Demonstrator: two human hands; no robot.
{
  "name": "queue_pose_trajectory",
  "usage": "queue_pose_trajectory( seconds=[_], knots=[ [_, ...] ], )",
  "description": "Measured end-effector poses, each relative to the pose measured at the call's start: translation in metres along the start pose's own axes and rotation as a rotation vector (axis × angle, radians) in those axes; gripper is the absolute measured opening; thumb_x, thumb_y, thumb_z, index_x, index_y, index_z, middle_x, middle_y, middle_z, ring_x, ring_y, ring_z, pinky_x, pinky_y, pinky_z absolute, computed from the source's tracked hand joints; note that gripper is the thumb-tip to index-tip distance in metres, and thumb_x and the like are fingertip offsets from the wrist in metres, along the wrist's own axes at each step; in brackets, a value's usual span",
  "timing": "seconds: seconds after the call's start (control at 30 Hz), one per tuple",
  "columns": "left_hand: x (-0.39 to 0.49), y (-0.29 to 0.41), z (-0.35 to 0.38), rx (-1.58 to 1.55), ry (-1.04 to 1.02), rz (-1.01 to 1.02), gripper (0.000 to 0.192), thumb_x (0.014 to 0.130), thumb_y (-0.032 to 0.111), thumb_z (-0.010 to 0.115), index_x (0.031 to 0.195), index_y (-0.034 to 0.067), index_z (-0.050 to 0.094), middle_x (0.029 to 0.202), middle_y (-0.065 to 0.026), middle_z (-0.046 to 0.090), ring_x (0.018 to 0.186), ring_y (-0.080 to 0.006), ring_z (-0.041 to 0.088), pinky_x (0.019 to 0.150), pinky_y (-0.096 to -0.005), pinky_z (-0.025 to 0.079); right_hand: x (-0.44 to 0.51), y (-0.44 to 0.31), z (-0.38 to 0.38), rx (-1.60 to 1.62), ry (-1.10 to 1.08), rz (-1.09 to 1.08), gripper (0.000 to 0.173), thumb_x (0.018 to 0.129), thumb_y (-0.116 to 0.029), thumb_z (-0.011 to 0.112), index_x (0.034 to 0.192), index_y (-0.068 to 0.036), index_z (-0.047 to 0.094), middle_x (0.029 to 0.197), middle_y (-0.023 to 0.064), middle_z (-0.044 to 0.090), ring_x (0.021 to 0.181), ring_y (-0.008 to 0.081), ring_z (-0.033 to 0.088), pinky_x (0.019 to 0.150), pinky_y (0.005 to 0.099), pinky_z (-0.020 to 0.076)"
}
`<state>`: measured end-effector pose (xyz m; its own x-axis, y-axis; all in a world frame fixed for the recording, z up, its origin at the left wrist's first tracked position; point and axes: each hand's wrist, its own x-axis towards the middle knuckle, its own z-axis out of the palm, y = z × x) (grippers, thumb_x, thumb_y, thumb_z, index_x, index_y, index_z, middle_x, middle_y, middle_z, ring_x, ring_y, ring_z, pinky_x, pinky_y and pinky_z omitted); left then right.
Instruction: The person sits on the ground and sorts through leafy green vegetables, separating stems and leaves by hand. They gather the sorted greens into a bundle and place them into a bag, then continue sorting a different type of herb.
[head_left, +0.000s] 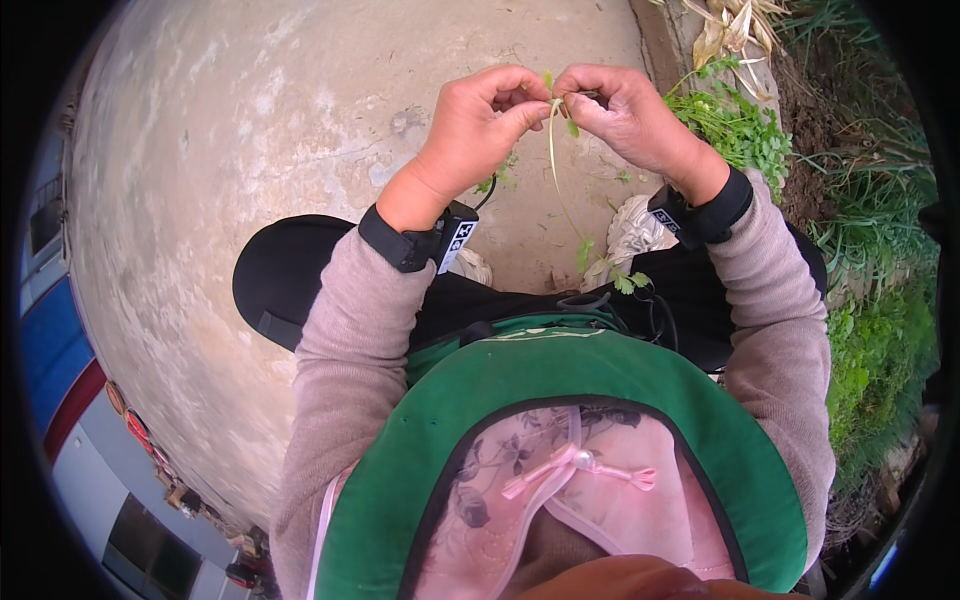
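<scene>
My left hand (487, 120) and my right hand (622, 112) meet near the top middle of the head view. Their fingertips pinch the top of a thin, pale green leafy stem (553, 154). It hangs down between my hands, curving right to a few green leaves (626, 282) near my shoe. A small leaf shows just under my right fingertips. A heap of leafy green herbs, perhaps celery or coriander (739, 131), lies on the ground to the right of my right hand. Both wrists wear black bands with small devices.
Concrete ground (225, 150) stretches to the left and ahead. Leaf scraps (510, 172) lie between my light shoes (634, 229). Dry husks (731, 34) rest at the top right, beside soil and green plants (874, 360). Buildings and assorted objects stand along the far left.
</scene>
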<state>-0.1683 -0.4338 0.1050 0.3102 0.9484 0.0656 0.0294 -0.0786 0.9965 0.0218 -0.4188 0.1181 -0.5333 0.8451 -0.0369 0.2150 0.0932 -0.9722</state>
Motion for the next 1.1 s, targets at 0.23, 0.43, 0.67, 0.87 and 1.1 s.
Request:
queue_pose_trajectory(
  seconds=[0.23, 0.43, 0.67, 0.87, 1.1],
  knots=[
    [0.006, -0.003, -0.018, -0.056, 0.087, -0.089, 0.013, 0.085, 0.005, 0.059, 0.094, -0.003, 0.057, 0.086, -0.0058, 0.062, 0.079, -0.0125, 0.060, 0.072, -0.0237, 0.048, 0.006, 0.000, -0.021, 0.093, 0.029, -0.073, 0.015, 0.087, -0.015, 0.050, 0.088, -0.002, 0.058, 0.075, -0.0036, 0.053, 0.069, 0.0054, 0.045, 0.065, 0.0205, 0.0389],
    [0.010, -0.011, -0.005, -0.189, 0.047, 0.073, 0.017, 0.093, 0.015, 0.048, 0.102, 0.000, 0.047, 0.101, -0.0101, 0.059, 0.095, -0.0166, 0.059, 0.084, -0.0282, 0.043, 0.004, 0.006, -0.013, -0.244, 0.086, -0.097, 0.012, 0.085, -0.011, 0.054, 0.089, -0.001, 0.059, 0.076, 0.0003, 0.056, 0.070, 0.0077, 0.049, 0.065, 0.0220, 0.0418],
    [0.004, -0.010, 0.003, -0.162, -0.131, -0.176, 0.020, 0.096, 0.023, 0.042, 0.101, 0.004, 0.042, 0.082, -0.0059, 0.056, 0.067, -0.0101, 0.054, 0.060, -0.0220, 0.041, 0.002, 0.003, -0.004, -0.399, 0.141, -0.130, 0.011, 0.082, -0.010, 0.055, 0.085, 0.000, 0.058, 0.065, 0.0016, 0.052, 0.060, 0.0070, 0.046, 0.057, 0.0222, 0.0415],
    [0.003, -0.007, 0.000, 0.036, -0.230, -0.159, 0.025, 0.094, 0.025, 0.048, 0.089, 0.003, 0.058, 0.062, 0.0052, 0.038, 0.053, -0.0028, 0.031, 0.047, -0.0182, 0.025, 0.002, 0.006, -0.008, -0.326, 0.042, -0.079, 0.013, 0.083, -0.012, 0.052, 0.084, -0.001, 0.057, 0.065, -0.0012, 0.048, 0.061, 0.0054, 0.042, 0.056, 0.0213, 0.0382],
    [0.005, -0.003, -0.006, 0.177, -0.225, -0.037, 0.020, 0.091, 0.022, 0.052, 0.085, 0.006, 0.062, 0.069, 0.0033, 0.052, 0.061, -0.0062, 0.042, 0.056, -0.0216, 0.036, 0.004, 0.014, -0.012, 0.046, -0.128, -0.048, 0.016, 0.084, -0.015, 0.047, 0.082, -0.004, 0.057, 0.073, -0.0031, 0.052, 0.069, 0.0039, 0.045, 0.064, 0.0216, 0.0391]
  ],
)
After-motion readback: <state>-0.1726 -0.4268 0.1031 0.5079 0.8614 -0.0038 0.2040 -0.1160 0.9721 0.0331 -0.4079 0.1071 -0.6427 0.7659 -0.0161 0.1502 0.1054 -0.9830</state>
